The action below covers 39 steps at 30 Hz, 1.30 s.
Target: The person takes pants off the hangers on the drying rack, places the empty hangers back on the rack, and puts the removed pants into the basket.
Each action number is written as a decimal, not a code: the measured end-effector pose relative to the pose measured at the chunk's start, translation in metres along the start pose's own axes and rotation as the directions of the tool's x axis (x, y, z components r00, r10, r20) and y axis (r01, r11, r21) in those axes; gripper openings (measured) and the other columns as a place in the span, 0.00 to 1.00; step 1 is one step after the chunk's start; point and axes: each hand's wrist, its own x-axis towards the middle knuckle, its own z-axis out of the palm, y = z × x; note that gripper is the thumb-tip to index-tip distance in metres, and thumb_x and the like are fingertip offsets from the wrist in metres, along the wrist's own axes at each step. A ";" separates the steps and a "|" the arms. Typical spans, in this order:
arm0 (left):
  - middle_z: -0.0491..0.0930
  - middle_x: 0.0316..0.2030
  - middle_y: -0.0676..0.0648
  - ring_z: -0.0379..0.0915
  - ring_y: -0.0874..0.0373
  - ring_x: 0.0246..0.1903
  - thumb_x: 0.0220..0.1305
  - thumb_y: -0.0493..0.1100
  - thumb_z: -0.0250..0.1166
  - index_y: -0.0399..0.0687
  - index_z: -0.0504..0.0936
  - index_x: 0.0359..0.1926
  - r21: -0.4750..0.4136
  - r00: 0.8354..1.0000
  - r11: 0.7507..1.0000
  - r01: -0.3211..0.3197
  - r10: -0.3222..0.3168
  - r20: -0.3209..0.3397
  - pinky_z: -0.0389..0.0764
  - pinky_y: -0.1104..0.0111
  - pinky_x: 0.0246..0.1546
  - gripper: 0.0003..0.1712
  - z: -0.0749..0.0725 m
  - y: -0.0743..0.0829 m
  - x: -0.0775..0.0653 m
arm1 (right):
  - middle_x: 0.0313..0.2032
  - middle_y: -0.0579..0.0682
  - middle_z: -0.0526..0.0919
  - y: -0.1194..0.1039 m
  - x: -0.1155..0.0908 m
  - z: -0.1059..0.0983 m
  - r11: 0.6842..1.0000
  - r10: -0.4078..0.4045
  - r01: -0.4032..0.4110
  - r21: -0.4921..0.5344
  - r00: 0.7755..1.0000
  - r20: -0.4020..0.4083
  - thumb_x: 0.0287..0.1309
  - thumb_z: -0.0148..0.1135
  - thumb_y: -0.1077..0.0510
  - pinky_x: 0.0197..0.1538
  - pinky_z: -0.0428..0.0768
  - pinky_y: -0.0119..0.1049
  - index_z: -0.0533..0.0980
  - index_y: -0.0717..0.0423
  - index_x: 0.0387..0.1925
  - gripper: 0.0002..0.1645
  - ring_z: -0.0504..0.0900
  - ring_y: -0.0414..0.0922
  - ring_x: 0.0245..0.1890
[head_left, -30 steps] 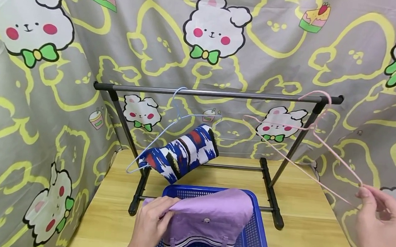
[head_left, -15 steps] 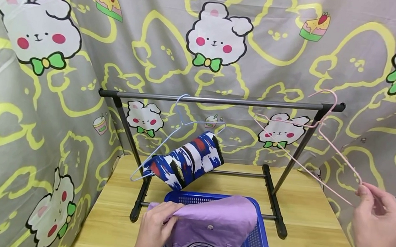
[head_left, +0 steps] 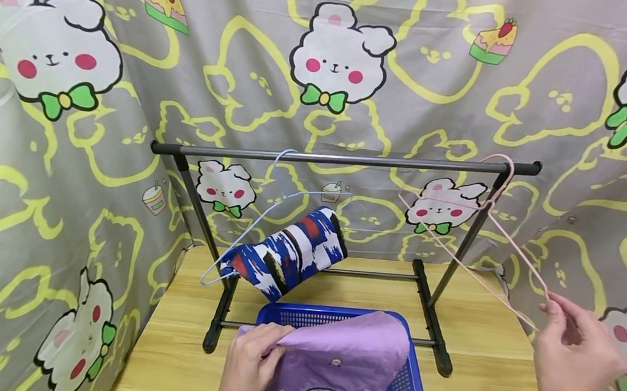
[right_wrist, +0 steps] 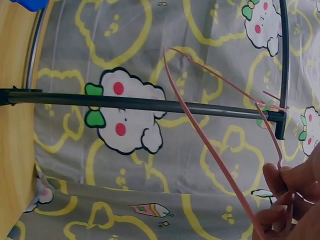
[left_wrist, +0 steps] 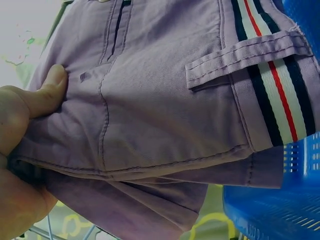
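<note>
My left hand pinches the edge of a pair of light purple shorts, thumb on the near side. The shorts drape over the blue basket; belt loops and a striped waistband show in the left wrist view. Out to the right, my right hand pinches a pink wire hanger by its lower right corner. The hanger's hook overlaps the right end of the dark rail in the head view. In the right wrist view the fingers curl round the hanger's corner.
A light blue hanger hangs on the rail's left part, carrying a folded blue, white and red patterned garment. The rack's feet stand on a wooden table behind the basket. A printed curtain surrounds the table.
My right hand has moved left with the pink hanger, and its hook has come closer over the rail's end. My left hand keeps its grip on the shorts.
</note>
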 end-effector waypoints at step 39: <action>0.87 0.38 0.59 0.85 0.64 0.35 0.47 0.31 0.77 0.53 0.91 0.43 -0.004 0.997 0.998 0.056 -0.056 0.044 0.81 0.69 0.36 0.20 -0.002 0.000 0.002 | 0.53 0.59 0.84 -0.059 -0.066 0.025 0.851 -0.465 0.305 0.427 0.816 0.344 0.62 0.70 0.56 0.68 0.68 0.30 0.82 0.63 0.56 0.23 0.79 0.44 0.60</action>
